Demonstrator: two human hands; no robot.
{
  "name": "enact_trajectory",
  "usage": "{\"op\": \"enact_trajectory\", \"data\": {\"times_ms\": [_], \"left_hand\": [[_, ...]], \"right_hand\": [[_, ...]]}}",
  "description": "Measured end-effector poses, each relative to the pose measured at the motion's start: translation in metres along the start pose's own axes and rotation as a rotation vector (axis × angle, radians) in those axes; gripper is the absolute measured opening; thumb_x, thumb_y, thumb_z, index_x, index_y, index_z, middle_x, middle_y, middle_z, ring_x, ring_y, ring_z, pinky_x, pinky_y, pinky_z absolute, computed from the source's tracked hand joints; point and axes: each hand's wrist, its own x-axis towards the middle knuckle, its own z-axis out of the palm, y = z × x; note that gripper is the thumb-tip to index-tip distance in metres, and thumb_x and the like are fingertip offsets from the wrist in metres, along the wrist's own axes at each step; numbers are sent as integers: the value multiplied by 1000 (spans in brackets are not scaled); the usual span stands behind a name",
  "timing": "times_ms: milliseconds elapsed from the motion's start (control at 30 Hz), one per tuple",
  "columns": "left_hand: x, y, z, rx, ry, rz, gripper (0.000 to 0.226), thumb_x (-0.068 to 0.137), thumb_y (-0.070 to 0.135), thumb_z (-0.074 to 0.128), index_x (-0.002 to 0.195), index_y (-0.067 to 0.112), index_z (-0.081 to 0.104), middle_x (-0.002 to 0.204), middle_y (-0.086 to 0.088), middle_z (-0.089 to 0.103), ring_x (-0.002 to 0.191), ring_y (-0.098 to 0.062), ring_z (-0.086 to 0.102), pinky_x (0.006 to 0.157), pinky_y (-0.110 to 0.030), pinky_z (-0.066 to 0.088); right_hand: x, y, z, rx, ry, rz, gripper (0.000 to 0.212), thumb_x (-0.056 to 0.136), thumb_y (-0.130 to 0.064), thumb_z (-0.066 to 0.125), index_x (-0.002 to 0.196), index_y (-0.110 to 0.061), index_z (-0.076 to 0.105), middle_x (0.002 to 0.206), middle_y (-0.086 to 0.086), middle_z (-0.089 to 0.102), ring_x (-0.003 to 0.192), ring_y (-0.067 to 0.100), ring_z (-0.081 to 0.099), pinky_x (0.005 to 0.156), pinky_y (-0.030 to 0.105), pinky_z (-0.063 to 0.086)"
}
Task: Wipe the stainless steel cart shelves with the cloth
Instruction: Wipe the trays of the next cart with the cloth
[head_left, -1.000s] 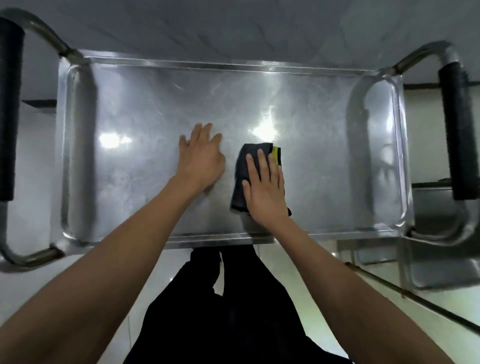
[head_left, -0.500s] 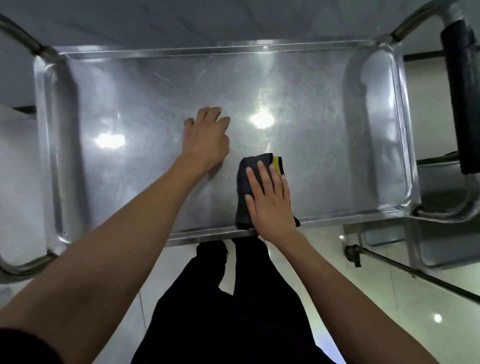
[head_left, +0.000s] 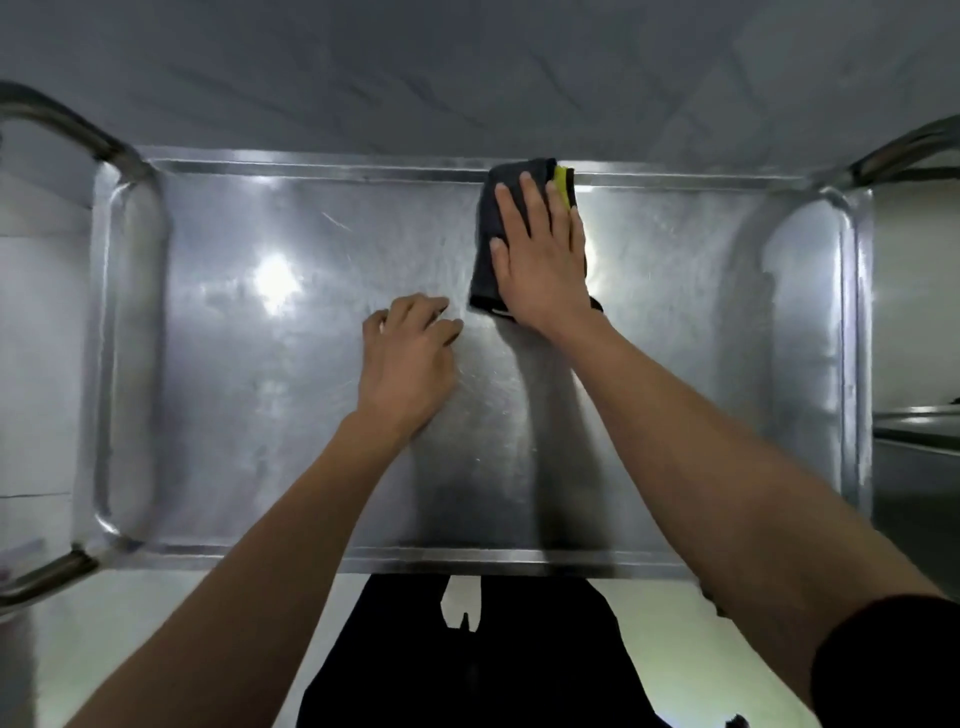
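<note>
Right hand (head_left: 540, 260) flat, fingers straight, pressing dark cloth (head_left: 488, 228) at shelf (head_left: 260, 415) far rim, grip unclosed

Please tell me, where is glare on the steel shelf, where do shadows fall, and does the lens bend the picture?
Head view: a bright glare spot sits on the shelf left of the left hand, another beside the right hand pressing the cloth; a soft dark shadow runs under the right forearm; the wide-angle lens bows the cart handles at both edges; detail is slightly soft.
</note>
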Motion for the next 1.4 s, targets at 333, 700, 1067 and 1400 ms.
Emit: {"op": "enact_trajectory", "data": {"times_ms": [333,700,1067,1400], "left_hand": [[-11,11,2,108,-77,-4,41,95,20,50,135,17,59,156,-5,40,149,-24,27,114,-58,26],[-10,49,8,130,-181,128,52,100,27,38,150,16,39,163,-9,26,152,-29,15,120,-59,14],[10,85,25,54,-185,99,48,96,24,43,143,22,48,161,-7,28,151,-28,17,119,-58,19],[11,84,24,72,-105,61,46,90,13,61,133,28,64,151,-4,47,141,-28,36,108,-53,32]], "right_hand": [[-13,3,5,19,37,25,59,104,-42,23,159,-22,14,166,5,9,153,28,5,123,47,9],[-245,17,29,-3,-67,133,62,105,-40,30,159,-20,6,167,7,-1,153,27,-4,123,49,10],[-288,28,35,-31,-112,131,62,105,-41,29,159,-23,5,167,5,-3,153,26,-6,123,51,10],[-139,64,6,56,-36,42,59,105,-38,29,159,-23,10,167,5,4,153,28,0,123,50,8]]}}
